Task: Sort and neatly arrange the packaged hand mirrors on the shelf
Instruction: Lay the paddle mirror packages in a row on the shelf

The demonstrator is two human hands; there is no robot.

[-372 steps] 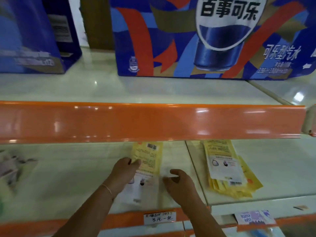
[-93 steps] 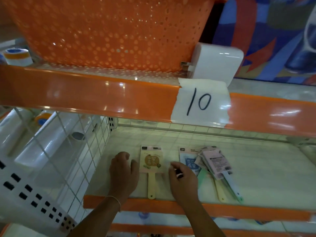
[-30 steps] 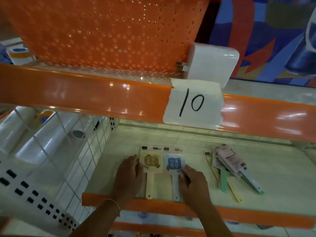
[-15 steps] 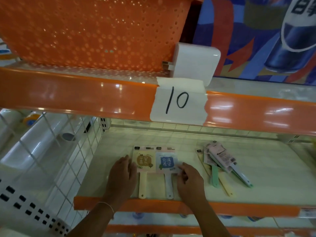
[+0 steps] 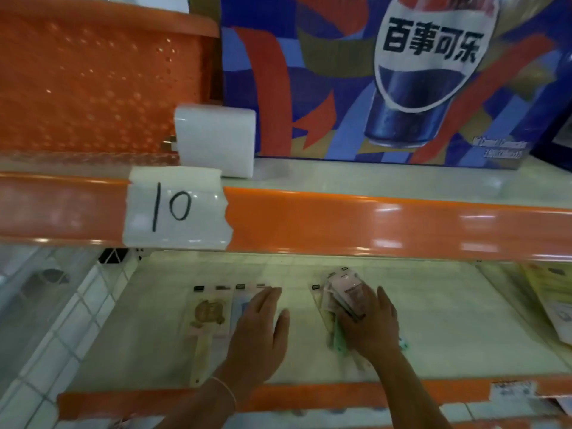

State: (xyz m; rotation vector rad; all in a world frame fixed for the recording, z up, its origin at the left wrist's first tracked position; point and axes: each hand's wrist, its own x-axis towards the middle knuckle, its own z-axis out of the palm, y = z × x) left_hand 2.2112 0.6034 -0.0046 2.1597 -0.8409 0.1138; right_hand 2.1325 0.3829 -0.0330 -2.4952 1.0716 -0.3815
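Observation:
Two packaged hand mirrors lie side by side on the pale shelf [image 5: 464,329]: a cream one with a brown picture [image 5: 208,315] and a blue one [image 5: 240,305] just right of it. My left hand [image 5: 258,332] lies flat, fingers spread, over the blue mirror. To the right sits a loose pile of packaged mirrors [image 5: 342,294], pink on top with green handles below. My right hand [image 5: 370,325] rests on that pile, fingers curled over its lower part. The picture is blurred.
An orange shelf lip [image 5: 356,394] runs along the front edge. The orange rail above carries a paper tag marked 10 [image 5: 176,209]. A wire grid divider [image 5: 62,320] closes the left side. Yellow packets [image 5: 554,301] lie at far right. An orange basket [image 5: 99,82] and cola carton [image 5: 387,75] stand above.
My right hand left the blue mirror and moved right onto the loose pile. My left hand shifted right from the cream mirror onto the blue one. The view swung right.

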